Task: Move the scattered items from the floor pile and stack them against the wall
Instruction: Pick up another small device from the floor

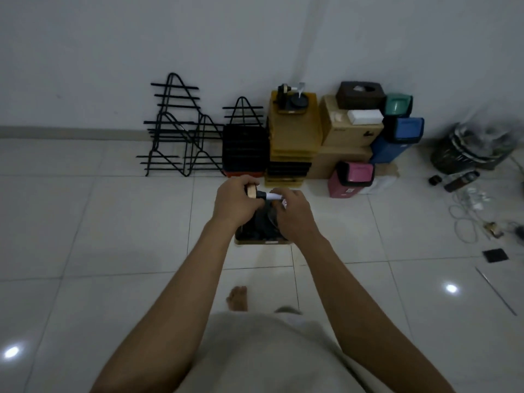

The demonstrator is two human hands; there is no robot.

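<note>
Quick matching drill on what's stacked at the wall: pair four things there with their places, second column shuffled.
1 pink bin
2 wire racks
3 brown tissue box
4 blue bin

A far left of the row
B on top of the cardboard box
C on the floor, in front of the cardboard boxes
D under the green bin

1-C, 2-A, 3-B, 4-D

A home storeroom — white tiled floor [113, 222], boxes [348, 131] and small bins [351, 180] stacked against the wall [255, 38].

Both hands hide most of the dark tray [263, 241] contents beneath them.
</note>
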